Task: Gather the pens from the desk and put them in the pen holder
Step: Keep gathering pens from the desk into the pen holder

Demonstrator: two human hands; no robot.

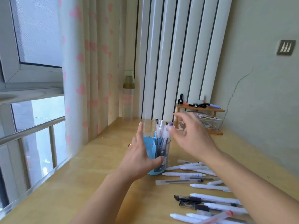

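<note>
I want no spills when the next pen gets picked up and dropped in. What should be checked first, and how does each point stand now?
1. Pen holder upright on the desk: ok.
2. Holder steadied: ok, the left hand wraps its side, thumb on the front.
3. Right hand free to pick: ok, fingers spread, nothing in it, hovering beside the stored pens.
4. Room left in the holder: cannot tell, several pens already stand in one compartment.
5. Loose pens within reach: ok, they lie on the desk under the right forearm.
6. Pens apart enough to lift one: not ok, some overlap.
</note>
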